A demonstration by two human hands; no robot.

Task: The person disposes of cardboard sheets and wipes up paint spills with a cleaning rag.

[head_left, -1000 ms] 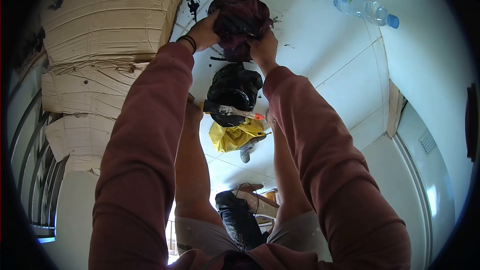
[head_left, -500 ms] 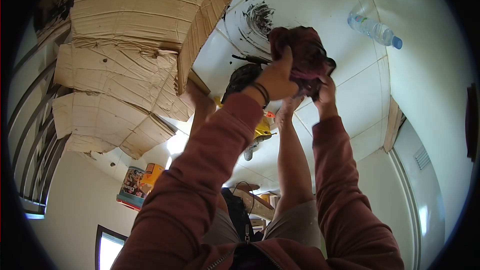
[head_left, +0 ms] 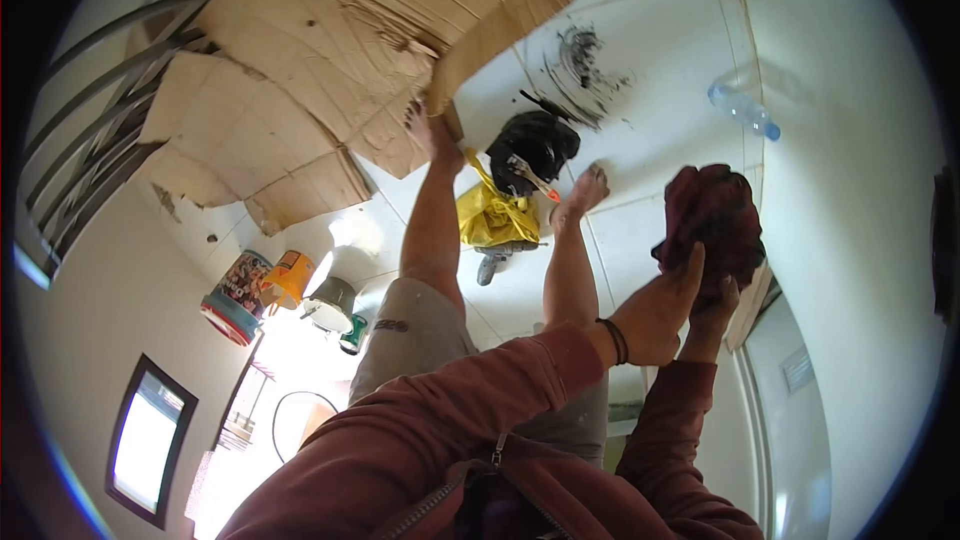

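Both the left hand point(head_left: 655, 315) and right hand point(head_left: 718, 302) grip a bunched dark red cloth point(head_left: 712, 220), held clear of the tiled floor point(head_left: 680, 60); apparently soft and light, it is best gathered by its folds.

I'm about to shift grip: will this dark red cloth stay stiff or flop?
The cloth is bunched into soft folds between the left hand and right hand, so it is likely floppy and light. It probably will not slip, though loose ends may droop.
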